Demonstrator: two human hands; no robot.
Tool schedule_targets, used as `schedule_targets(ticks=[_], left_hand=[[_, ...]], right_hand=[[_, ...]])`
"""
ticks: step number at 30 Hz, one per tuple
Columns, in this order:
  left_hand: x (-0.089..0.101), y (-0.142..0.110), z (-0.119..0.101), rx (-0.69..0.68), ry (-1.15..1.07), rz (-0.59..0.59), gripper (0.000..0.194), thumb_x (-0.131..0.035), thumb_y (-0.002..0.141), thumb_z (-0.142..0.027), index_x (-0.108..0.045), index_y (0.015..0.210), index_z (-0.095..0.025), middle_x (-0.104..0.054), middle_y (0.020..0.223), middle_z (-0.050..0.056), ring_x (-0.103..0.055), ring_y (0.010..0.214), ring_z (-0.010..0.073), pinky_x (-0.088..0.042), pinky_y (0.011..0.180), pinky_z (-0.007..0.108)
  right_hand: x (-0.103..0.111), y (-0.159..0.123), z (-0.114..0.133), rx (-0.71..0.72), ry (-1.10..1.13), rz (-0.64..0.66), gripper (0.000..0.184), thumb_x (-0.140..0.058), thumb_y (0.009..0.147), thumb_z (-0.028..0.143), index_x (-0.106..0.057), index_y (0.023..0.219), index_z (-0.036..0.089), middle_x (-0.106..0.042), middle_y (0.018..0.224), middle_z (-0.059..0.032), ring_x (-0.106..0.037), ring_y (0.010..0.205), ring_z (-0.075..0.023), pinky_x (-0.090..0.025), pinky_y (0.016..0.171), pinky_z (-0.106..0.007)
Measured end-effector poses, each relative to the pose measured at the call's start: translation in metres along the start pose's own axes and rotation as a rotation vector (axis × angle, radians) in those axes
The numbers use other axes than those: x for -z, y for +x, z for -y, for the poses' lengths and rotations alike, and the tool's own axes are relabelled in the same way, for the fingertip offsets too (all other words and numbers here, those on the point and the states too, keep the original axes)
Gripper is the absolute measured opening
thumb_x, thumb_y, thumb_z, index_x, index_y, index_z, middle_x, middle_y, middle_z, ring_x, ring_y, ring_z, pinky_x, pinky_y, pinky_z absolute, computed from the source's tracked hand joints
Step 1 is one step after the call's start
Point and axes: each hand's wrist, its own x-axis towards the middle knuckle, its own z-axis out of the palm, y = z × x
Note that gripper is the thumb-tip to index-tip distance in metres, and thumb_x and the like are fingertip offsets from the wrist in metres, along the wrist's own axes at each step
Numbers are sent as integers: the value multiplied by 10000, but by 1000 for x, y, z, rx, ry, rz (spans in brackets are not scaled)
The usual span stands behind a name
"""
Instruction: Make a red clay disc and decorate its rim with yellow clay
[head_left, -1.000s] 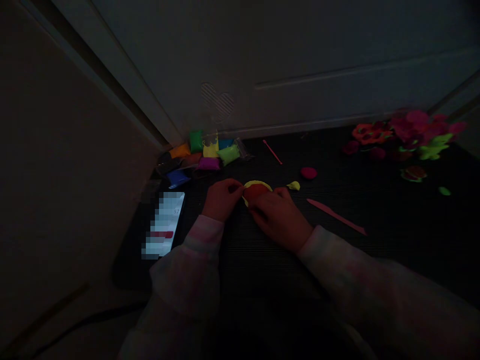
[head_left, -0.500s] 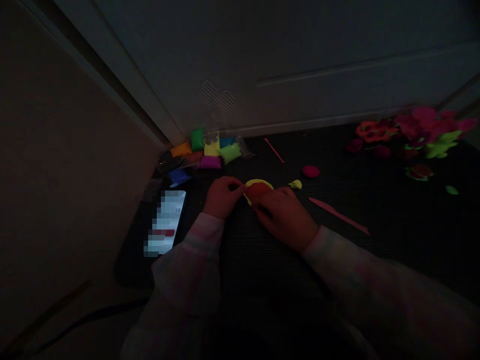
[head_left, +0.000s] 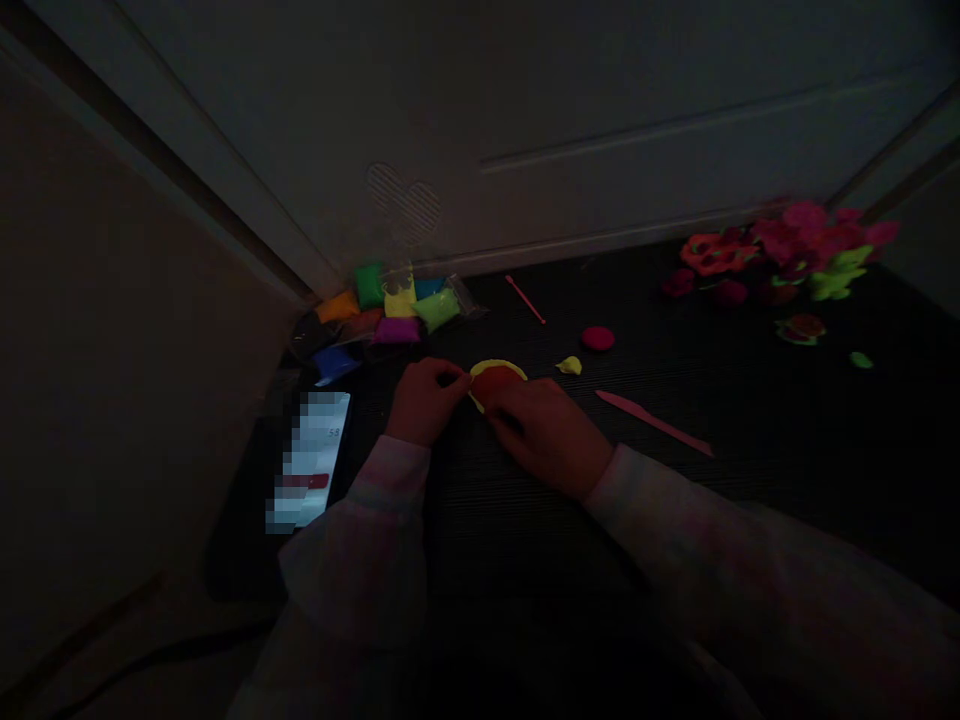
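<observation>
On the dark table lies a flat clay disc point(head_left: 498, 380), red in the middle with a yellow rim. My left hand point(head_left: 427, 400) pinches its left edge between thumb and fingertips. Over the disc's lower right side, my right hand point(head_left: 551, 435) is curled with its fingers closed at the edge, hiding that part. Just beyond the right hand sits a small yellow clay scrap point(head_left: 569, 366). A round pinkish-red clay piece point(head_left: 598, 339) is a little further back. To the right of the hand lies a pink plastic clay knife point(head_left: 654, 422).
Several bags of coloured clay point(head_left: 397, 330) are heaped at the back left. A lit phone point(head_left: 311, 460) lies left of my forearm. A thin pink tool point(head_left: 526, 300) rests near the wall. Pink clay flowers point(head_left: 799, 235) and a green clay figure point(head_left: 841, 273) stand at the back right.
The whole scene sits slightly further left in the picture, as the camera has turned a little right. Both hands keep the same hold on the disc.
</observation>
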Motion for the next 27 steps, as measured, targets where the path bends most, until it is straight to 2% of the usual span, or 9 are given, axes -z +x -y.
schedule_targets(ticks=[4,10,18,27], left_hand=[[0,-1,-2,-1,-15,-22,87,-571,573,-269,-617,567,-195,-577,620,7,-489,640,154,-354,651,269],[-1,-1,-2,-14,51,-14,133,-542,606,-288,-624,630,-186,-571,665,16,-492,672,161,-354,677,292],[-3,0,1,-16,-9,-24,154,-557,603,-294,-633,684,-188,-582,680,14,-501,677,153,-357,688,293],[-3,-2,-1,-35,104,4,209,-525,640,-316,-637,712,-155,-603,733,36,-520,744,162,-364,714,298]], right_hand=[[-1,1,-1,-14,29,3,103,-439,744,168,-509,821,176,-582,826,-23,-508,765,-140,-331,701,-287],[-2,0,-2,-23,46,-7,118,-445,739,164,-511,837,177,-583,836,-15,-512,786,-140,-337,716,-287],[-2,0,-2,-27,67,-9,126,-446,738,164,-521,839,181,-585,840,-15,-515,774,-141,-342,714,-284],[-2,2,-1,-62,75,1,125,-440,740,166,-524,832,180,-578,819,-17,-509,750,-136,-351,684,-269]])
